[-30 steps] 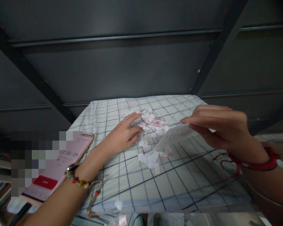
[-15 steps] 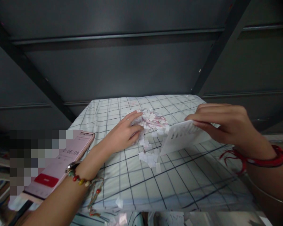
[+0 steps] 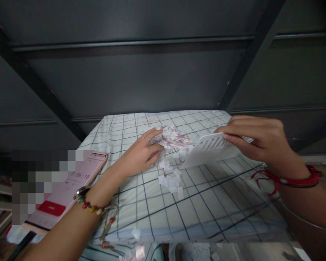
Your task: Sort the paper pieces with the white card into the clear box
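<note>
A heap of torn paper scraps [image 3: 176,137], white with some pinkish ones, lies on the checked cloth [image 3: 206,203]. My left hand [image 3: 143,152] rests against the heap's left side, its fingers apart and touching the scraps; it grips nothing that I can see. Between thumb and fingers, my right hand [image 3: 256,139] pinches the upper edge of a thin white slotted panel [image 3: 206,156]. The panel stands tilted on its lower edge over the cloth, just right of the scraps. Some looser scraps [image 3: 171,181] lie in front of the heap.
On the left lies a phone [image 3: 67,192] with a running timer, partly under my left forearm. Dark panels [image 3: 141,79] rise behind the cloth. A clear container [image 3: 201,252] with paper in it sits below the front edge, and a stray scrap [image 3: 136,233] lies near that edge.
My right hand has tilted the white panel, so its slots show more clearly, and its lower edge has shifted slightly away from me. My left hand has stayed at the heap.
</note>
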### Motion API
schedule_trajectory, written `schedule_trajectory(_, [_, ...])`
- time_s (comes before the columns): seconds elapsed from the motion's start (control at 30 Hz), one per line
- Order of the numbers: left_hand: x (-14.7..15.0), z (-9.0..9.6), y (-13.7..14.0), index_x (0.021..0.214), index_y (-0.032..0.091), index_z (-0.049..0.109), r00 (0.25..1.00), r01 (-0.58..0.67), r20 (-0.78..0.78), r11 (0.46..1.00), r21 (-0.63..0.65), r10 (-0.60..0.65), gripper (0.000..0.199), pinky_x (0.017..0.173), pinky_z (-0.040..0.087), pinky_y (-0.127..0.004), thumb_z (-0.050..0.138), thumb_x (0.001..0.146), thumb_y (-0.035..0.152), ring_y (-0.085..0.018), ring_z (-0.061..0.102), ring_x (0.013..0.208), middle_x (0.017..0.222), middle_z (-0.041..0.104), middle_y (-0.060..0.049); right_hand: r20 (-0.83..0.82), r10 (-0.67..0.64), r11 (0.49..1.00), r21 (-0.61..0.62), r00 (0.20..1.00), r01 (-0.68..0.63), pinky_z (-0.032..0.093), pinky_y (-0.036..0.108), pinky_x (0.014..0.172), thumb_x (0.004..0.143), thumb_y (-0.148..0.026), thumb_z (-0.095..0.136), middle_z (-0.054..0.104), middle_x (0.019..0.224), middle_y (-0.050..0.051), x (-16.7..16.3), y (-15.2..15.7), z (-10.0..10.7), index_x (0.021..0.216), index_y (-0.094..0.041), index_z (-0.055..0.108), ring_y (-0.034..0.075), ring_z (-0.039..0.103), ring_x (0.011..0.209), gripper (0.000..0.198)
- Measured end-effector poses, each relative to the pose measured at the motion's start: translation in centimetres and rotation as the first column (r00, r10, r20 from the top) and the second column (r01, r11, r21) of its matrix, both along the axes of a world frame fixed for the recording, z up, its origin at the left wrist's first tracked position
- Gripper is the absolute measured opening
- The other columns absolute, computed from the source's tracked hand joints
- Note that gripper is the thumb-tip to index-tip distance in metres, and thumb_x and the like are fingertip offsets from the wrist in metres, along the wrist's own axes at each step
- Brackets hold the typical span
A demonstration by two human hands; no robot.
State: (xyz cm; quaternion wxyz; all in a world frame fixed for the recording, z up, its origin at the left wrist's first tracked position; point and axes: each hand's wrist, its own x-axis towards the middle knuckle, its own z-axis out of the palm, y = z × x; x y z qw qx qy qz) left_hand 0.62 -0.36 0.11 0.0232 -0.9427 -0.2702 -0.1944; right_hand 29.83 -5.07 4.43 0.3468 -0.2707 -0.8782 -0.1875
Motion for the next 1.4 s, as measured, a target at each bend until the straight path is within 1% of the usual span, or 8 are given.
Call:
schedule_trajectory(0.1, [0.0,0.1,0.0,0.099,0.015,0.064,1.000,0.002,-0.001,1.000,0.002,-0.002,0.023,0.106,0.029,-0.050,0.046,0.085,0.012,-0.031,0.028,0.132,0.140,0.036,-0.011,-0.057,0.074,0.995,-0.065,0.996,-0.078,0.044,0.029,0.057,0.083,-0.016,0.051,0.059,0.065,0.002,-0.8,-0.2,-0.2,0.085,-0.017,0.061,0.013,0.055,0.060,0.011])
schedule_trajectory(0.23, [0.1,0.1,0.1,0.097,0.016,0.064,1.000,0.003,0.005,1.000,-0.007,-0.003,0.022,0.106,0.029,-0.050,0.046,0.085,0.012,-0.031,0.028,0.132,0.140,0.036,-0.009,-0.007,0.063,0.987,-0.148,0.998,-0.063,0.040,0.027,0.053,0.085,-0.020,0.047,0.055,0.061,0.000,-1.2,-0.4,-0.3,0.082,-0.019,0.060,0.013,0.053,0.056,0.014])
schedule_trajectory(0.43, [0.1,0.1,0.1,0.098,0.015,0.064,1.000,-0.001,0.003,1.000,-0.010,0.001,0.022,0.106,0.030,-0.050,0.046,0.086,0.013,-0.031,0.028,0.132,0.141,0.036,-0.009,-0.058,0.029,0.993,-0.117,0.998,-0.036,0.040,0.028,0.055,0.084,-0.019,0.049,0.056,0.063,0.000,-0.9,-0.4,-0.1,0.082,-0.021,0.061,0.013,0.054,0.058,0.012])
schedule_trajectory(0.63, [0.2,0.3,0.0,0.097,0.017,0.063,1.000,-0.004,0.004,1.000,-0.015,0.004,0.022,0.106,0.030,-0.050,0.045,0.085,0.011,-0.030,0.027,0.132,0.141,0.036,-0.007,-0.033,0.064,0.976,-0.205,0.997,-0.069,0.038,0.027,0.052,0.085,-0.019,0.047,0.053,0.059,-0.001,-1.2,-0.7,0.0,0.084,-0.021,0.060,0.013,0.051,0.055,0.013])
schedule_trajectory(0.8, [0.2,0.3,0.0,0.097,0.016,0.063,1.000,-0.003,0.003,1.000,-0.022,0.004,0.022,0.106,0.030,-0.050,0.046,0.085,0.011,-0.030,0.027,0.133,0.140,0.036,-0.009,-0.153,0.137,0.972,-0.168,0.979,-0.163,0.038,0.027,0.052,0.080,-0.012,0.052,0.053,0.060,-0.002,-1.8,-0.8,-0.6,0.092,-0.022,0.060,0.012,0.050,0.055,0.018])
schedule_trajectory(0.93, [0.2,0.3,0.0,0.098,0.015,0.063,1.000,-0.002,-0.011,1.000,-0.023,0.002,0.022,0.106,0.029,-0.050,0.045,0.086,0.012,-0.031,0.026,0.132,0.141,0.035,-0.010,-0.142,0.239,0.955,-0.143,0.961,-0.259,0.033,0.027,0.049,0.076,-0.007,0.051,0.051,0.060,-0.001,-2.3,-0.4,-1.0,0.097,-0.018,0.060,0.011,0.045,0.053,0.025])
schedule_trajectory(1.3, [0.2,0.4,0.0,0.098,0.014,0.063,1.000,0.005,-0.007,1.000,-0.025,-0.005,0.023,0.106,0.029,-0.051,0.044,0.086,0.012,-0.031,0.028,0.132,0.140,0.036,-0.012,-0.080,0.225,0.968,-0.099,0.971,-0.233,0.033,0.027,0.049,0.076,-0.006,0.051,0.050,0.060,-0.001,-2.0,-0.5,-0.9,0.098,-0.018,0.059,0.011,0.044,0.054,0.026])
schedule_trajectory(1.4, [0.2,0.3,0.0,0.095,0.014,0.064,1.000,0.011,0.000,1.000,-0.017,-0.011,0.023,0.106,0.030,-0.051,0.044,0.085,0.011,-0.031,0.027,0.132,0.140,0.036,-0.013,-0.082,0.158,0.981,-0.102,0.984,-0.166,0.034,0.028,0.050,0.076,-0.007,0.051,0.050,0.059,-0.001,-1.8,-0.5,-0.9,0.095,-0.022,0.059,0.012,0.045,0.054,0.025])
